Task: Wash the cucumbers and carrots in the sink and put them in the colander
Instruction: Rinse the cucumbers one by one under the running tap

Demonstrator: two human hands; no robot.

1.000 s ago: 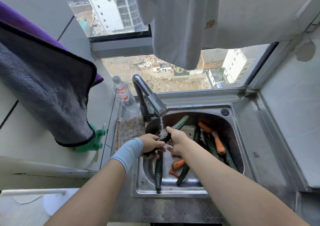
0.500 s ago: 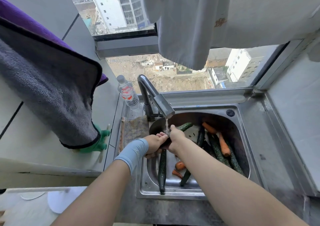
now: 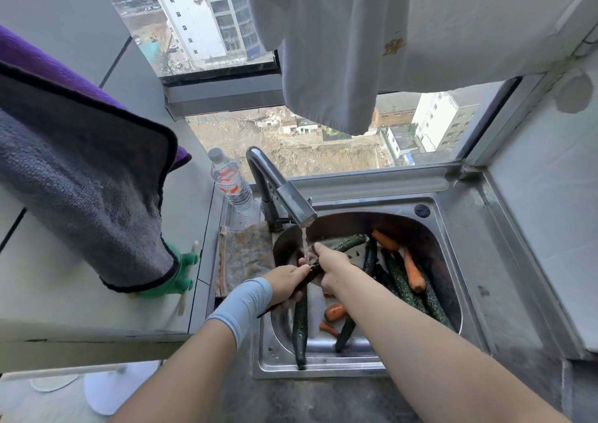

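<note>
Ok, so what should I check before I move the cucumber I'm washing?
1. Water from the faucet lands on the held cucumber: ok.
2. Left hand and right hand both grip it: ok.
3. Held cucumber rinsed clean: cannot tell, the hands cover most of it.
4. Colander ready to drop it in: not ok, none shows in this view.
5. Sink emptied: not ok, carrots and other cucumbers lie in it.
</note>
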